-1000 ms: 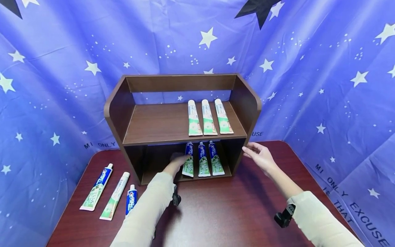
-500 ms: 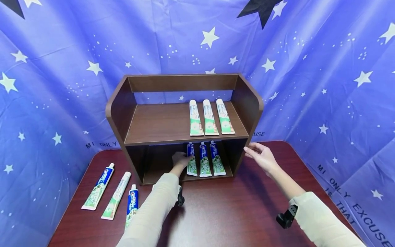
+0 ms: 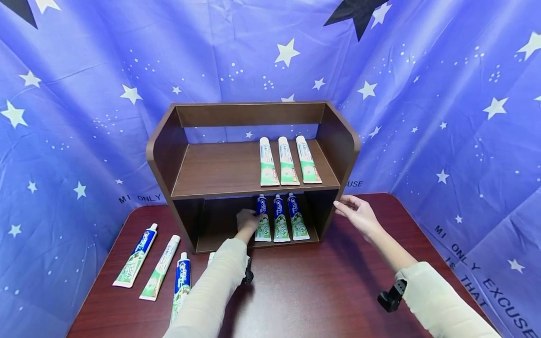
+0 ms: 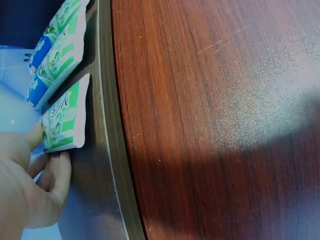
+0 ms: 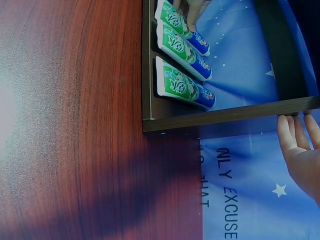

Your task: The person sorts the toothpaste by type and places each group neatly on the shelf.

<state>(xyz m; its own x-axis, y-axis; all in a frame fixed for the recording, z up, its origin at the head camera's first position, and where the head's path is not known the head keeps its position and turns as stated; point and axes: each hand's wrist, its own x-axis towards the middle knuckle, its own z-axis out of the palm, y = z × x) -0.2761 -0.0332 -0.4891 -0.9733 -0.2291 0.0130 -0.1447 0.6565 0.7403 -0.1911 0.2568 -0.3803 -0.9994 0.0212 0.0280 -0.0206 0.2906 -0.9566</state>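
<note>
Your left hand [image 3: 248, 219] pinches a blue-and-green toothpaste tube [image 3: 263, 226] mid-frame; your right hand [image 3: 358, 215], fingers loosely extended, touches the brown rack [image 3: 220, 166] right of centre.

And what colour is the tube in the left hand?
The tube has a blue far part and green and white near part, clearest in the head view.

Star-printed blue cloth [image 3: 236, 42] hangs behind a glossy reddish-brown table [image 3: 304, 291].

Star-printed curtains [image 3: 236, 47] on three sides of a table [image 3: 304, 291] form a booth.
</note>
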